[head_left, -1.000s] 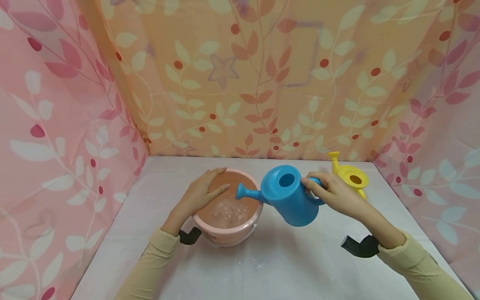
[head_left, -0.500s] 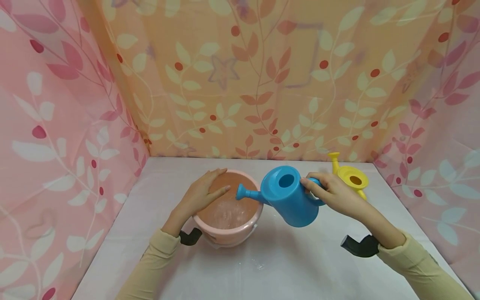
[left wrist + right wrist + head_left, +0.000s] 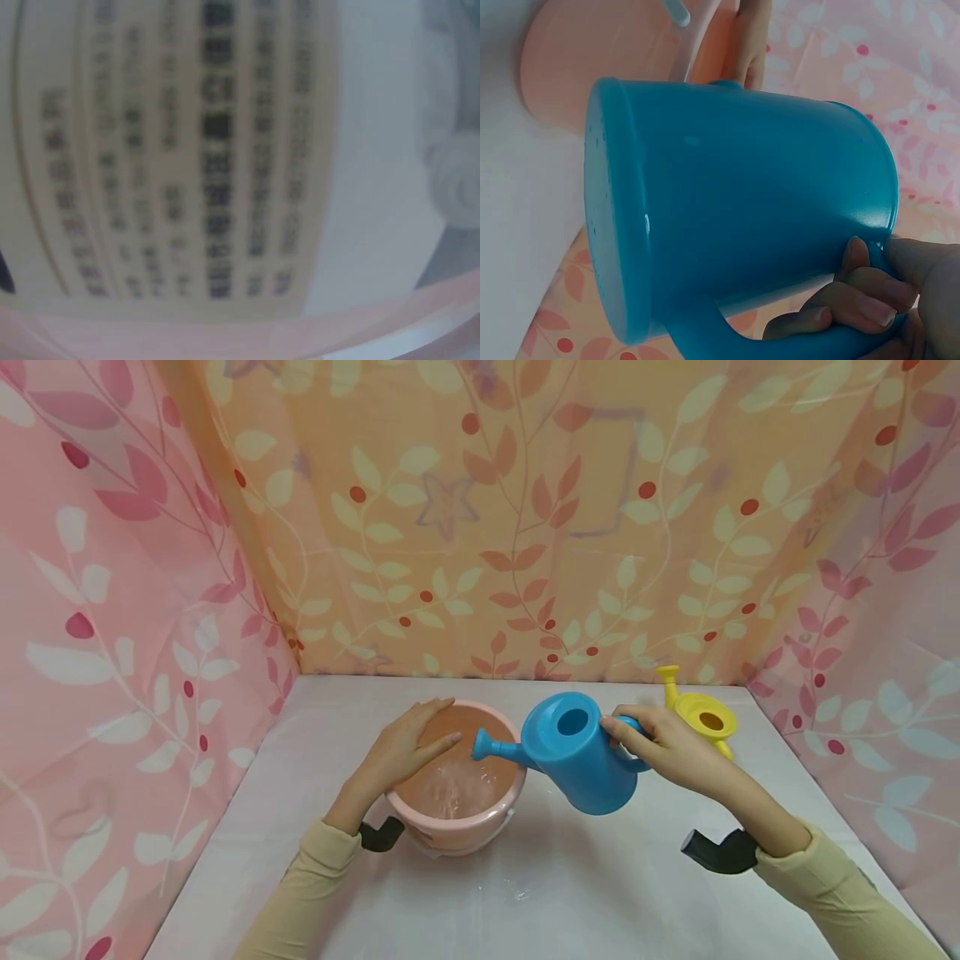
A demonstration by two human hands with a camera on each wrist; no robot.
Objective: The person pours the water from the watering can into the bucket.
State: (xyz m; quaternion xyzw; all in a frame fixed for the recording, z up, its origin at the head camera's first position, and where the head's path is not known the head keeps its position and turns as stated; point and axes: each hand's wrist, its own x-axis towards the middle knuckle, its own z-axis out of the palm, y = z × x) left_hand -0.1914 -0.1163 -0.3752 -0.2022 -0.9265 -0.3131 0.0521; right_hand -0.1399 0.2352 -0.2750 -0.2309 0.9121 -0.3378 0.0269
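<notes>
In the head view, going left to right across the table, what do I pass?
Left hand resting on the rim → pink bucket → blue watering can, spout over the bucket → right hand gripping its handle → yellow watering can.

Open surface [image 3: 570,902] in front. Pink bucket [image 3: 457,827] blocks centre-left; yellow watering can [image 3: 705,714] stands back right. Curtain walls [image 3: 112,635] close three sides.
</notes>
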